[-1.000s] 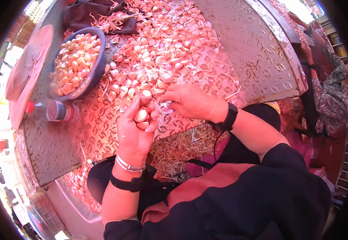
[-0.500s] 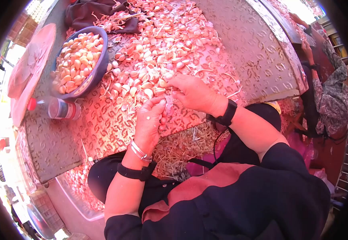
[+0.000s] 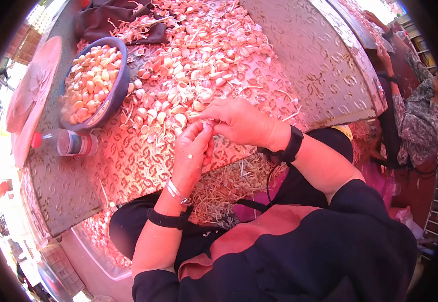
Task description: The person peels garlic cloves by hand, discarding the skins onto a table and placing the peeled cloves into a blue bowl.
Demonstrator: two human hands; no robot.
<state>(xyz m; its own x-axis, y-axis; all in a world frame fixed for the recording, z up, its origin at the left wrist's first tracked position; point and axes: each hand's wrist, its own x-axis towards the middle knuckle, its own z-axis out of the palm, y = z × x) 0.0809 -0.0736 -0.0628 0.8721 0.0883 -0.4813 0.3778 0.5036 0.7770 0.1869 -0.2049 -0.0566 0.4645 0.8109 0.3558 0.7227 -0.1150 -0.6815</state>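
Note:
My left hand (image 3: 191, 153) and my right hand (image 3: 241, 123) meet fingertip to fingertip above the near part of the metal table. Both are closed in a pinch on a small pale garlic clove (image 3: 208, 123), mostly covered by the fingers. A small white fleck sticks to the back of my left hand. Just beyond my fingers, unpeeled garlic cloves (image 3: 198, 60) spread over the patterned metal table (image 3: 319, 65). To the left, a blue bowl (image 3: 124, 83) is heaped with peeled garlic cloves (image 3: 92, 80).
Left of the bowl are a red-capped bottle (image 3: 78, 143) lying down and a wide-brimmed hat (image 3: 35, 85). Dark cloth (image 3: 95, 22) lies at the back. Dry stalks and skins (image 3: 234, 186) fill the gap below the table edge. A tub of cloves (image 3: 98, 239) sits lower left. Another person (image 3: 415, 131) is at right.
My right hand has drawn back from the cloves to my left fingertips. The loose papery skin seen beside my left hand no longer shows. The view has shifted slightly.

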